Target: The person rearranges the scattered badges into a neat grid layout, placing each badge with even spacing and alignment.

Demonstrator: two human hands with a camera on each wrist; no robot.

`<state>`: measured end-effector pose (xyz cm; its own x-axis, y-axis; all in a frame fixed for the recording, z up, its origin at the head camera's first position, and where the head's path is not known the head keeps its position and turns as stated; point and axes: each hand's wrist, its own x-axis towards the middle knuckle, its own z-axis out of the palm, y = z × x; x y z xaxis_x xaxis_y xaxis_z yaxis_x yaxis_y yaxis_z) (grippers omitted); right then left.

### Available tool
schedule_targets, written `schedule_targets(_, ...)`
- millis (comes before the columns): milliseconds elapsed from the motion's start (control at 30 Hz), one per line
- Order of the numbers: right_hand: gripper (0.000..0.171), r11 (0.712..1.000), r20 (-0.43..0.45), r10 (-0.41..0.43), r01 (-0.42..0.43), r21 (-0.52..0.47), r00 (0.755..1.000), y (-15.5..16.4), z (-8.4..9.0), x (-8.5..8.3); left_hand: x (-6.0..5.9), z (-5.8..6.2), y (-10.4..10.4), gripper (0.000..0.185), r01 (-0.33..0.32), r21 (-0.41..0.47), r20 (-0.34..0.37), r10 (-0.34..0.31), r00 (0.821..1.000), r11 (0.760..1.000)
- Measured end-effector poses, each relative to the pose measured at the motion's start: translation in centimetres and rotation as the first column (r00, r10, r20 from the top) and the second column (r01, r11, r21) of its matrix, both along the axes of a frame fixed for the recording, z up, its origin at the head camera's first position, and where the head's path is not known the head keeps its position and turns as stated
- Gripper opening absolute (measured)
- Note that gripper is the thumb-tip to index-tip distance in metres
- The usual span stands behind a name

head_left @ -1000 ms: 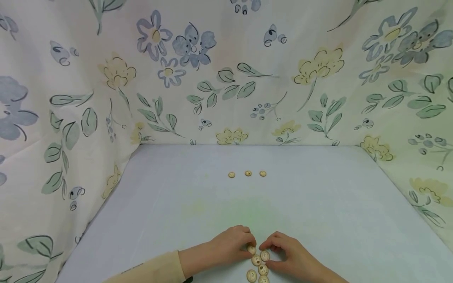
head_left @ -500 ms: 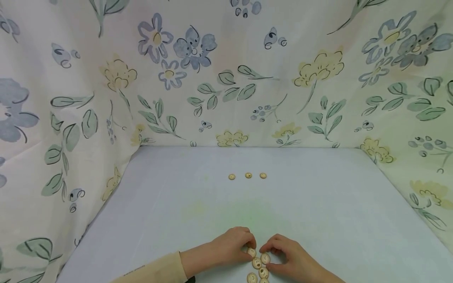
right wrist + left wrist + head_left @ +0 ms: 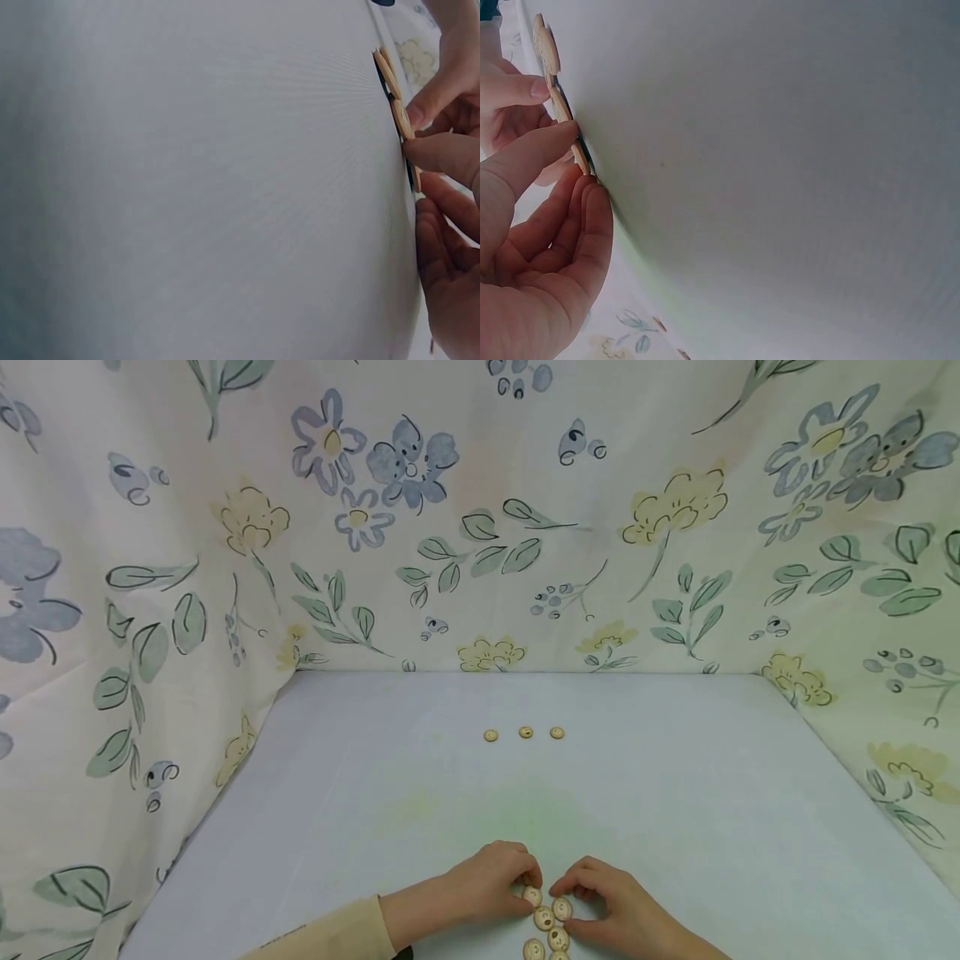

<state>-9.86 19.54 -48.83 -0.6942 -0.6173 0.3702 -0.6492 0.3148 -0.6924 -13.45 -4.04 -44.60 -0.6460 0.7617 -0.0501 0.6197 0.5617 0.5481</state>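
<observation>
Several tan wooden buttons (image 3: 544, 918) lie in a tight cluster at the near edge of the pale blue table (image 3: 675, 793). My left hand (image 3: 527, 891) pinches the top left button (image 3: 532, 896) between thumb and fingers. In the left wrist view that button (image 3: 581, 157) shows edge-on. My right hand (image 3: 564, 896) pinches the neighbouring button (image 3: 562, 907), seen edge-on as the button (image 3: 414, 178) in the right wrist view. Both hands rest on the table with their fingertips almost touching. Three more buttons (image 3: 526, 732) lie in a row farther back.
A floral cloth (image 3: 480, 527) hangs as a backdrop behind the table and along its left and right sides. A cream sleeve (image 3: 330, 935) covers my left forearm.
Both hands keep their hold at the cluster. Only the view has shifted by a few pixels.
</observation>
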Motion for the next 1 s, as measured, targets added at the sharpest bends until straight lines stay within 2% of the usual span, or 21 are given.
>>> schedule_targets(200, 0.030, 1.000, -0.007, -0.002, 0.002, 0.002, 1.000, 0.0, 0.0, 0.0, -0.3, -0.2, -0.2, 0.015, 0.000, 0.011, 0.017, -0.001, 1.000, 1.000)
schedule_targets(333, 0.029, 1.000, 0.006, -0.019, 0.019, 0.020, 1.000, 0.1, 0.1, 0.0, -0.7, -0.1, -0.5, 0.014, -0.027, 0.023, 0.033, 0.026, 0.999, 0.999)
schedule_targets(433, 0.028, 0.999, 0.021, -0.030, 0.029, 0.031, 0.999, 0.1, 0.2, 0.1, -1.4, 0.1, -1.0, 0.014, -0.060, 0.043, 0.049, 0.058, 0.997, 0.997)
schedule_targets(567, 0.029, 0.999, 0.022, -0.027, 0.027, 0.032, 0.999, 0.1, 0.1, 0.0, -3.1, 0.1, -1.8, 0.013, -0.116, 0.086, 0.050, 0.112, 0.992, 0.989)
schedule_targets(767, 0.031, 0.999, 0.005, -0.021, 0.021, 0.025, 1.000, 0.0, -0.1, 0.1, -6.3, -0.4, -3.0, 0.011, -0.209, 0.135, 0.045, 0.204, 0.978, 0.969)
schedule_targets(1000, 0.031, 1.000, 0.005, -0.019, 0.019, 0.017, 1.000, 0.0, -0.1, 0.2, -9.4, -0.1, -3.5, 0.013, -0.289, 0.147, 0.056, 0.284, 0.957, 0.946)
